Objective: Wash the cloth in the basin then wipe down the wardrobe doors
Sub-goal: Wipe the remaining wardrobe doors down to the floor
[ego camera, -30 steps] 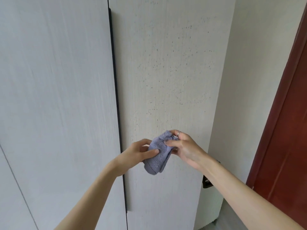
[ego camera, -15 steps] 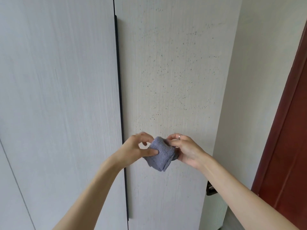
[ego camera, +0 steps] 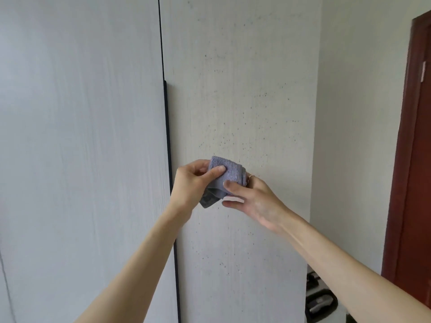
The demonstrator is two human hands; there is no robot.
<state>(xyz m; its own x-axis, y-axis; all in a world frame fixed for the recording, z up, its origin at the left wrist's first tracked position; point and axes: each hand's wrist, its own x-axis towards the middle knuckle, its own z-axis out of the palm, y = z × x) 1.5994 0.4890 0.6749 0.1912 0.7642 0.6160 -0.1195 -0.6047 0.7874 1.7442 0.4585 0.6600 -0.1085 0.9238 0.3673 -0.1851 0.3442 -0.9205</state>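
Note:
A small folded blue-grey cloth is held up in front of the right wardrobe door, which is pale and speckled with many dark spots. My left hand pinches the cloth's upper left part, thumb on its front. My right hand holds its right side, thumb on the front and fingers behind it. The left wardrobe door is pale grey with faint streaks. A dark vertical handle strip runs along the gap between the two doors.
A white wall stands to the right of the wardrobe. At the far right is a dark red door. Dark shoes lie on the floor at the lower right, beside the wardrobe.
Both hands have folded the cloth more compactly and lifted it slightly. My view has tilted up and left, showing more of the upper doors.

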